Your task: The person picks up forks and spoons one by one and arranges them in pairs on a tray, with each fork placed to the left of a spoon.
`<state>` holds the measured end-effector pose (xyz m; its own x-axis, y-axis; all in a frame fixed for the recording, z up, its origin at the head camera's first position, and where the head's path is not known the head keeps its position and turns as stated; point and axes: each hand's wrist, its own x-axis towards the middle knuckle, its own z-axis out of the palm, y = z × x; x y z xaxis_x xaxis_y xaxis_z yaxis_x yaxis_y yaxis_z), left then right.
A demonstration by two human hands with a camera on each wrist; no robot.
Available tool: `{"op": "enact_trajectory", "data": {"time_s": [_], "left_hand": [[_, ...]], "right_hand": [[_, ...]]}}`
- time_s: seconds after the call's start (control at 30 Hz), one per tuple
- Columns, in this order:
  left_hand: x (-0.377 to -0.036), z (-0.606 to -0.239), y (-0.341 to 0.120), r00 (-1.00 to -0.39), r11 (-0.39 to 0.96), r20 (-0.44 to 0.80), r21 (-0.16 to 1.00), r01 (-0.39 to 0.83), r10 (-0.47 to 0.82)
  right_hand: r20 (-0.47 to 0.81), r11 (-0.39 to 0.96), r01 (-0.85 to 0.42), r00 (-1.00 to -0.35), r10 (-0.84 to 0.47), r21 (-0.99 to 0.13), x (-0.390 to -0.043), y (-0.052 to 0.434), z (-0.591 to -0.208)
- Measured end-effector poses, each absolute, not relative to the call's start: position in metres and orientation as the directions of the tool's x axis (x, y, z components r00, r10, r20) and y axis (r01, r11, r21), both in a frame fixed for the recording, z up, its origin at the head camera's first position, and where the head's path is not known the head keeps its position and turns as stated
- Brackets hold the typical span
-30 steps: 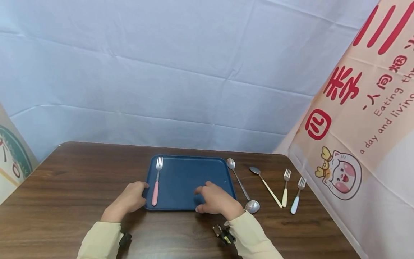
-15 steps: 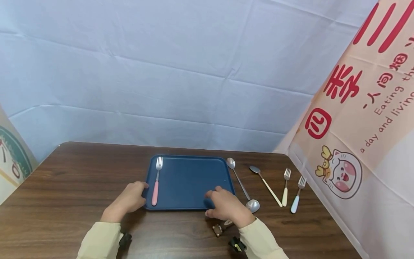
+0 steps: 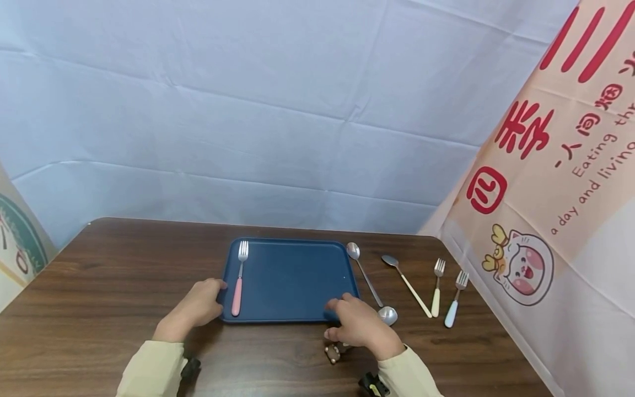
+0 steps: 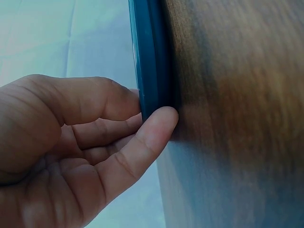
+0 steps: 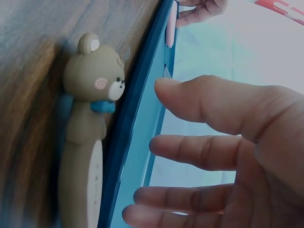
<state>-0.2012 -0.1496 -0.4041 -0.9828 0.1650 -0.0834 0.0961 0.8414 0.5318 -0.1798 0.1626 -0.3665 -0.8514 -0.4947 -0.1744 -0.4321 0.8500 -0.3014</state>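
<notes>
Brown table lies below: steady the tray your left hand pinches; hold your spread right hand clear of the bear handle beneath.

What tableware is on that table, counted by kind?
Forks: 3 (pink-handled fork, cream-handled fork, pale blue-handled fork)
Spoons: 3 (metal spoon, cream-handled spoon, probably a bear-handled spoon, its middle behind the right hand)
Trays: 1 (dark blue tray)
Total: 7
</notes>
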Motion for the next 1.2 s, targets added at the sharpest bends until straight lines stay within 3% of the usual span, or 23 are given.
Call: {"op": "enact_trajectory", "data": {"time_s": [0.3,0.67,1.2], "left_hand": [[-0.202,-0.405,-0.15,-0.981,0.845,-0.077,0.524,0.111,0.176],[-0.201,-0.405,-0.151,-0.982,0.84,-0.064,0.529,0.118,0.178],[-0.202,-0.405,-0.15,-0.982,0.849,-0.069,0.516,0.114,0.174]], "right_hand": [[-0.132,0.879,-0.349,-0.904,-0.408,-0.324,-0.18,0.178,-0.372],[-0.058,0.961,-0.183,-0.978,-0.199,-0.206,-0.174,0.186,-0.383],[-0.066,0.982,-0.069,-0.995,-0.082,-0.178,-0.167,0.194,-0.388]]}}
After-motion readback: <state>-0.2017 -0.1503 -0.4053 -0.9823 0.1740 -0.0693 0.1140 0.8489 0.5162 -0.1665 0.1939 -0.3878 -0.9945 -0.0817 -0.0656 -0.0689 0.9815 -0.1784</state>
